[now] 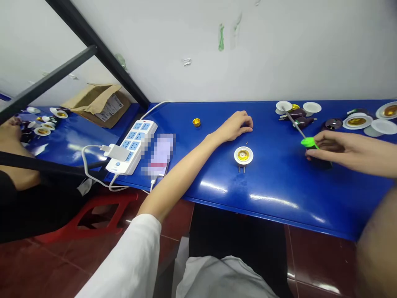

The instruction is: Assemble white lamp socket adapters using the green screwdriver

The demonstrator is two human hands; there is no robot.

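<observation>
White sleeve (pixel 133 252) nearest the lens, you reach over a glossy blue table (pixel 279 178) with both arms extended. Your right hand (pixel 338 149) grasps a screwdriver (pixel 308 142) with a bright green collar, its grip closed around the dark handle and the metal shaft slanting away toward a cluster of white-rimmed sockets (pixel 312 108) near the wall (pixel 279 49). Your left hand (pixel 235 126) rests on the table beyond a single white socket (pixel 243 156), fingers curled; whether that grip is empty or closed on something small cannot be told from this angle.

That single socket sits alone before you, gold bowl facing up, two metal prongs pointing toward your side. One tiny dark piece (pixel 247 142), apparently a screw, lies just beyond it, and a gold cup (pixel 196 122) lies loose to the left.

Your work looks unfinished. This socket has a gold lining in place, but the screwdriver is well apart from it, and the loose cup and apparent screw suggest pieces yet to be dealt with. Which of the clustered sockets are complete, the view does not settle.

No brand can be read. Lettering near the lower end of the white power strip (pixel 133 145) is too small, as is print on the label (pixel 110 108) of the cardboard box (pixel 102 93) at left. Pixelation obscures the phone (pixel 161 153) screen.
</observation>
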